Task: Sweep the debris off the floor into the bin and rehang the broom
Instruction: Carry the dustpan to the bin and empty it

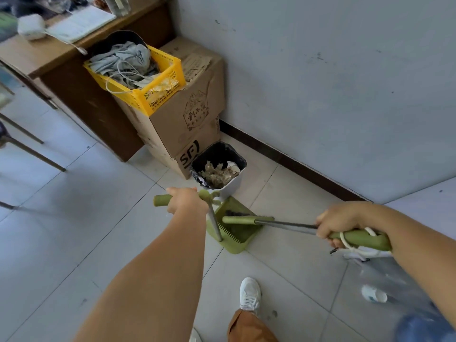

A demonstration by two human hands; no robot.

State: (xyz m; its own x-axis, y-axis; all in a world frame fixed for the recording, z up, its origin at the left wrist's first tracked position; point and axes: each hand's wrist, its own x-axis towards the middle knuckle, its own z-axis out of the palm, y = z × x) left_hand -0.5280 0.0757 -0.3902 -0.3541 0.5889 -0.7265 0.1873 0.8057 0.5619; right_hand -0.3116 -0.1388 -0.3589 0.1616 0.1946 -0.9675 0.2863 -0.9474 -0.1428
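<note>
A green dustpan point(235, 240) stands on the tiled floor just in front of a small white bin point(232, 183) lined with a black bag and holding crumpled debris. My left hand point(186, 199) is closed on the green grip at the top of the dustpan's upright metal handle. My right hand point(336, 224) grips the green handle of the broom point(286, 223), whose metal shaft runs left so that its head lies inside the dustpan. A white cord loops around the broom's handle end.
Stacked cardboard boxes point(187, 119) with a yellow crate point(158, 95) of cloths stand behind the bin, beside a wooden desk point(81, 99). The wall with a dark skirting runs on the right. Chair legs point(29, 149) stand at left. My white shoe point(249, 293) is below; a plastic bag point(385, 280) lies lower right.
</note>
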